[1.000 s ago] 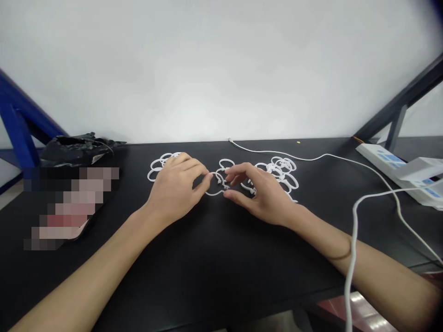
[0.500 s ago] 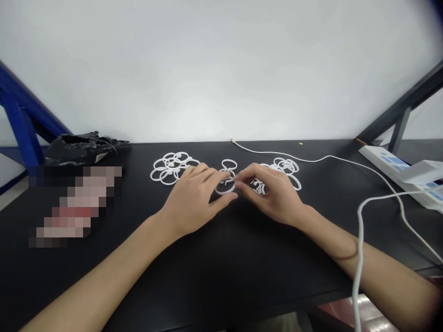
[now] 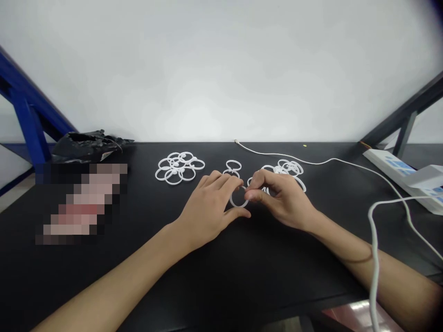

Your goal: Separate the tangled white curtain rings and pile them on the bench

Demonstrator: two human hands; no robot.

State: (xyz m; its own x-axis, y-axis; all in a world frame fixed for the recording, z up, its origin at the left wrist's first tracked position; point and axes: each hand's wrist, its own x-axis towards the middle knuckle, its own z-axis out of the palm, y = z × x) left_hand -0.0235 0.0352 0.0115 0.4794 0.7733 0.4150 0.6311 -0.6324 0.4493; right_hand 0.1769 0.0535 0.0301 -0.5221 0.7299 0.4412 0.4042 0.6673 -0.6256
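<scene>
A thin white ring (image 3: 238,206) is pinched at its right edge between the thumb and forefinger of my right hand (image 3: 285,200). My left hand (image 3: 209,210) curves around the ring's left side, thumb and fingers apart; its fingertips are close to the ring's upper edge, and I cannot tell whether they press on it. Just behind the hands, small joined white rings (image 3: 234,170) lie on the black tabletop (image 3: 221,267). A flat cluster of linked white rings (image 3: 182,171) rests to the left. A looser pile of white rings (image 3: 278,169) lies behind my right hand, which partly hides it.
A white cable (image 3: 334,159) runs across the back right, and a thicker loop (image 3: 375,263) hangs over my right forearm. At right is a white power strip (image 3: 391,161). A crumpled black plastic bag (image 3: 81,146) and a pixelated patch (image 3: 83,203) are at left.
Both hands and the ring appear nearer and slightly to the right. The view has shifted a little. More of the left cluster now shows, and the right fingers grip the ring's edge more closely.
</scene>
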